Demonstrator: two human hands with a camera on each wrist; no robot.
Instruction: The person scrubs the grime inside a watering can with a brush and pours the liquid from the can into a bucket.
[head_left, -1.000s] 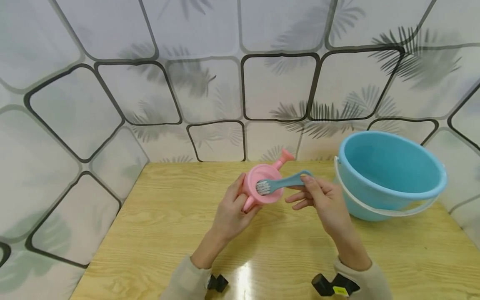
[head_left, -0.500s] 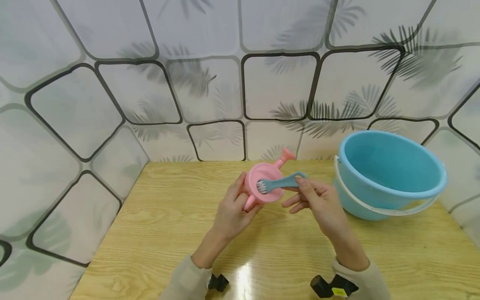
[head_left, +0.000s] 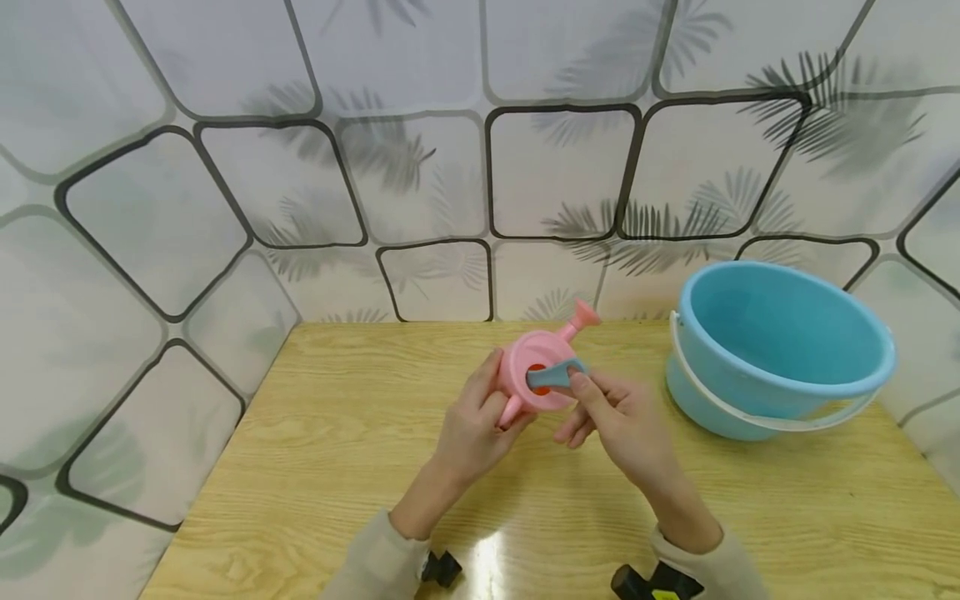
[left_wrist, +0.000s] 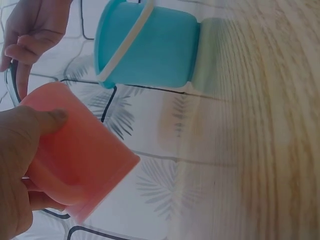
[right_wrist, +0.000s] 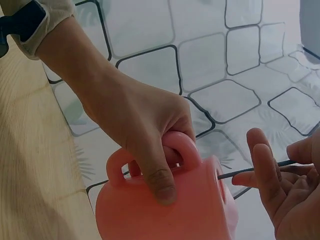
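A pink toy watering can point(head_left: 517, 367) is held up over the table by my left hand point(head_left: 468, 429), its fingers hooked through the handle point(right_wrist: 184, 146) and the thumb on its side. The can's opening faces up toward the head camera and its spout point(head_left: 581, 318) points away to the right. My right hand point(head_left: 626, 425) pinches the end of a blue brush point(head_left: 551, 375) between thumb and finger. The brush's bristle end is inside the can, hidden from view, with an orange-red patch showing around it. In the left wrist view the can's pink body point(left_wrist: 85, 150) shows side-on.
A light blue bucket point(head_left: 690, 387) with a white handle point(head_left: 750, 421) stands on the wood-grain table point(head_left: 322, 467) to the right of my right hand. Patterned fabric walls point(head_left: 420, 183) rise behind and at the left of the table.
My right hand has moved left and slightly down, pushing the brush deeper into the watering can, so its white bristles no longer show. The left hand and can have shifted slightly right.
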